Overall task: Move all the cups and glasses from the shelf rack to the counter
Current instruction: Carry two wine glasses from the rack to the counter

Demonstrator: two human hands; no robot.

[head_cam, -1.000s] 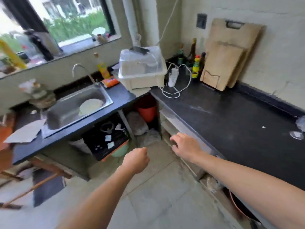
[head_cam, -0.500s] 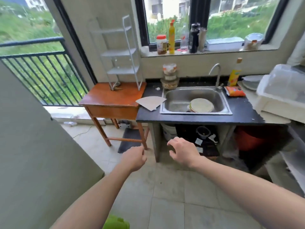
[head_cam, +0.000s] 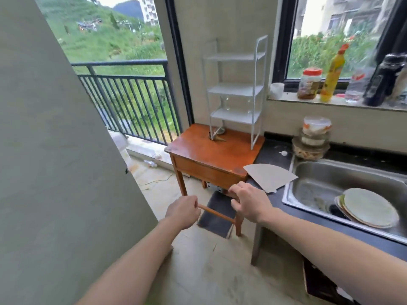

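Empty hands, rack ahead.
Head view: the white shelf rack (head_cam: 234,91) stands on the wooden table (head_cam: 215,150), well beyond both hands; faint clear glasses (head_cam: 236,104) sit on its lower shelf. Left hand (head_cam: 182,211) is fisted, right hand (head_cam: 250,201) loosely curled, both holding nothing.

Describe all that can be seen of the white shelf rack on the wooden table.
The white shelf rack is a slim metal-looking frame with thin upright posts and three flat shelves. It stands upright at the back of the orange-brown wooden table, against the wall. Two clear glasses, hard to see, seem to stand on its lowest shelf. Neither hand touches it.
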